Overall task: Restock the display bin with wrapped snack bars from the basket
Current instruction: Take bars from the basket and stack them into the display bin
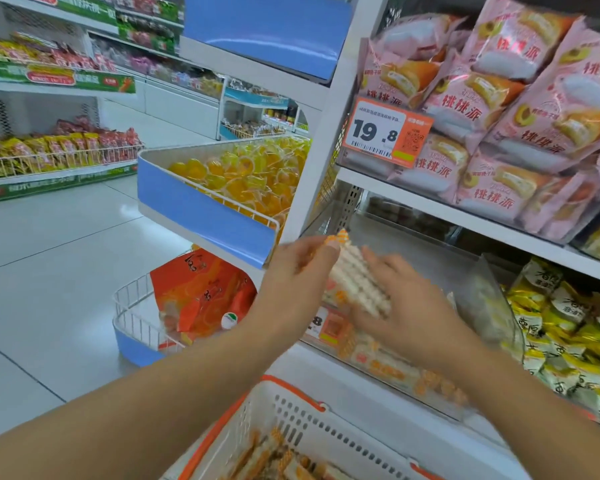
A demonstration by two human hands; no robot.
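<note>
Both hands hold one stack of wrapped snack bars (357, 278), white with orange ends, above the clear display bin (388, 372) on the middle shelf. My left hand (302, 271) grips the stack's upper left end. My right hand (406, 299) presses against its right side. More of the same bars lie along the bin's front. A white basket with an orange rim (326, 431) sits below, near the bottom edge, with several bars in it.
Pink cake packs (506, 109) fill the shelf above, behind a 19.8 price tag (385, 131). Yellow packs (568, 327) sit right of the bin, behind a clear divider. Left are blue end-cap bins of orange jellies (243, 178) and orange bags (201, 292), then open aisle floor.
</note>
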